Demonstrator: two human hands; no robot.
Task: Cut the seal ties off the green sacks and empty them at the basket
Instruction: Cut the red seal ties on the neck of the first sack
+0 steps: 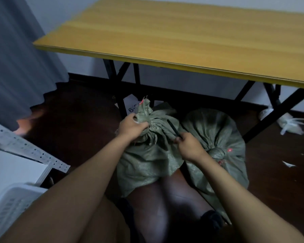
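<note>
Two green woven sacks stand on the dark floor under the table's front edge. My left hand [132, 126] grips the gathered neck of the nearer sack [147, 158], just below its tied top with a red seal tag [142, 102]. My right hand [189, 146] holds a thin black blade tool [173, 128], its tip resting against the sack's bunched neck. The second sack [216, 135] sits to the right, tied shut, with a red seal tag [229, 149] at its knot. A white slotted basket [9, 206] shows at the lower left corner.
A yellow-topped folding table [182, 37] with black legs [119, 95] stands over the sacks. A grey curtain [16, 67] hangs at left, above a perforated metal shelf rail [30, 149]. White bags [288, 121] and scraps lie on the floor at right. My knees sit below the sacks.
</note>
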